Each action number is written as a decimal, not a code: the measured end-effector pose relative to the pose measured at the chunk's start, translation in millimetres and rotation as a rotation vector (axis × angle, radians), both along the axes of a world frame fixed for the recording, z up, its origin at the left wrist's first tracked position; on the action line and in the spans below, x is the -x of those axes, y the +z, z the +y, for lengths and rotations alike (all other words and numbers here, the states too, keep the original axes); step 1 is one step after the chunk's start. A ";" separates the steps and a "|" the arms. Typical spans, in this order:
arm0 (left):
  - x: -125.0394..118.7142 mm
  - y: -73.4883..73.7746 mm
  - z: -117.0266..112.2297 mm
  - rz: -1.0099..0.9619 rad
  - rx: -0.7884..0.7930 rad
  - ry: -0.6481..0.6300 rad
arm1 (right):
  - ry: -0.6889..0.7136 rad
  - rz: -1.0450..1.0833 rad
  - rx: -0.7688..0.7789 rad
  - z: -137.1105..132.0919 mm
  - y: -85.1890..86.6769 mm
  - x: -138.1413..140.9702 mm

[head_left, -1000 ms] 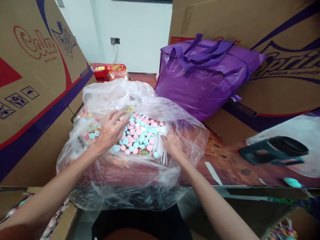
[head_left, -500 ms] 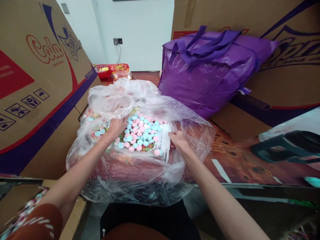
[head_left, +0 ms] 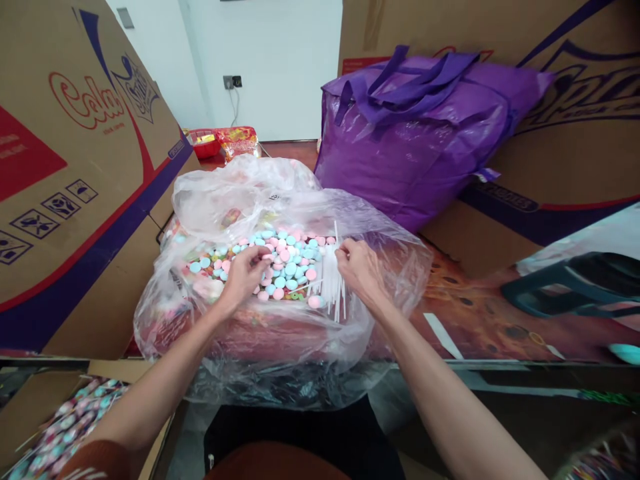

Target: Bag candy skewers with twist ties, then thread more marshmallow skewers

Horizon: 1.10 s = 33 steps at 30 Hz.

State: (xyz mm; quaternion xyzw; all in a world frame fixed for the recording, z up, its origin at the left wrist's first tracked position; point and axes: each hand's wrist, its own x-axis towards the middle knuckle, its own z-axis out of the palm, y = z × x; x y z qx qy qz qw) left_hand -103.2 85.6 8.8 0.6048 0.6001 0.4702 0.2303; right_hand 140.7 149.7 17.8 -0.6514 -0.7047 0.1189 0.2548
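Evidently, the left hand (head_left: 245,273) pinched a pink candy disc (head_left: 267,257) over the candy pile (head_left: 291,267); the right hand (head_left: 364,267), right of the pile, seemed to pinch a white stick (head_left: 336,232) above loose sticks (head_left: 329,283). Light fingertip pressure probably served best. Crumpled clear plastic (head_left: 215,190) behind the pile might have snagged fingers; a purple tote (head_left: 400,167) stood behind-right, a Cola carton (head_left: 120,157) left.

You wear a rust-brown sleeve (head_left: 97,459) with slanted white marks, a brown top (head_left: 280,463) and black lower clothing (head_left: 300,425)
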 end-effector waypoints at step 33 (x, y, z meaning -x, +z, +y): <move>4.7 -4.1 -38.1 -0.585 0.144 0.038 | 0.610 0.013 0.083 -55.5 -33.9 -12.1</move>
